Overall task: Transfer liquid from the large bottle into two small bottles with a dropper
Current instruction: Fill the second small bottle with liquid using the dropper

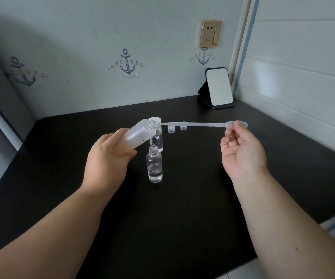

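Observation:
My left hand (107, 158) grips the large frosted bottle (136, 137), tilted with its open neck pointing up and to the right. My right hand (241, 150) pinches the bulb of a long clear dropper (194, 124), held almost level. The dropper's tip sits at the mouth of the large bottle. Below stand two small clear bottles, both uncapped. The near small bottle (155, 165) holds a little liquid. The far small bottle (157, 140) is partly hidden behind the large bottle.
A white cap (155, 119) and two small clear caps (171, 129) (183, 126) lie on the black table (182, 198) behind the bottles. A small standing mirror (219, 87) is at the back right corner. Walls close the back and right sides.

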`<state>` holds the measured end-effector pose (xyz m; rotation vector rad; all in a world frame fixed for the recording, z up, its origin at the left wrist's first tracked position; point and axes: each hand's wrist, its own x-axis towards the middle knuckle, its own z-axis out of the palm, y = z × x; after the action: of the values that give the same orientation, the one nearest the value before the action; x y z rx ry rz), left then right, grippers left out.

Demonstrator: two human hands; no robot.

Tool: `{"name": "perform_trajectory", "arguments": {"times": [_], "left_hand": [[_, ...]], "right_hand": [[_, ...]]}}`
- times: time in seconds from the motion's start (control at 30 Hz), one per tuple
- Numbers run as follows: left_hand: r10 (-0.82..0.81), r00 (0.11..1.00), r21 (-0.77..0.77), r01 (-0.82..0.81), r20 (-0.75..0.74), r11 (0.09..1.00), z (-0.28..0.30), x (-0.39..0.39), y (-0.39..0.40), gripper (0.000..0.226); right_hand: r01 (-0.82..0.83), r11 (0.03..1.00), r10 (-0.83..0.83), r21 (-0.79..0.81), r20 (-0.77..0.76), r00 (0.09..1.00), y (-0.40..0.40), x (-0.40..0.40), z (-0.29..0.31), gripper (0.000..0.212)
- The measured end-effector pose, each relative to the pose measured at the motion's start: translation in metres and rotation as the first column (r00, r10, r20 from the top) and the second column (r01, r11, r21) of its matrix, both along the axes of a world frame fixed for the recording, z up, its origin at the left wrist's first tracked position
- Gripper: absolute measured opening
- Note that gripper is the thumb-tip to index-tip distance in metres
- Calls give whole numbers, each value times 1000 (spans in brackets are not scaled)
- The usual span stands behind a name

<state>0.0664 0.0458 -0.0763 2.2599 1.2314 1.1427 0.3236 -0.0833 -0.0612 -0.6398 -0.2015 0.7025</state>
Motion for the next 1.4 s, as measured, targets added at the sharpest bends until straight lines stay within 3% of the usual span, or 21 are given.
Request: {"name": "perform_trajectory", "arguments": {"times": [0.13,0.27,0.43,0.9,1.13,1.4], "left_hand": [[-4,1000,-8,4,-4,1000,0,1,-1,52],[-27,999,8,28,-21,1000,1,1,-4,56],[-53,997,29,55,-48,998,1,2,-7,57],[-102,991,53,107,-87,993,1,7,-11,53],[-93,992,41,96,-83,995,0,7,-10,53],[-68,996,37,70,-58,997,0,5,-8,57]], "right_hand": [[-13,1000,13,-8,25,1000,1,1,-1,33],[-37,999,37,-8,117,992,2,1,-2,38],[-107,994,109,-20,183,977,3,-3,-1,20],[-232,959,284,-164,504,816,4,-29,0,8],[-263,951,310,-164,495,812,2,-27,1,10],[-257,964,265,-68,337,903,2,-15,1,9]]}}
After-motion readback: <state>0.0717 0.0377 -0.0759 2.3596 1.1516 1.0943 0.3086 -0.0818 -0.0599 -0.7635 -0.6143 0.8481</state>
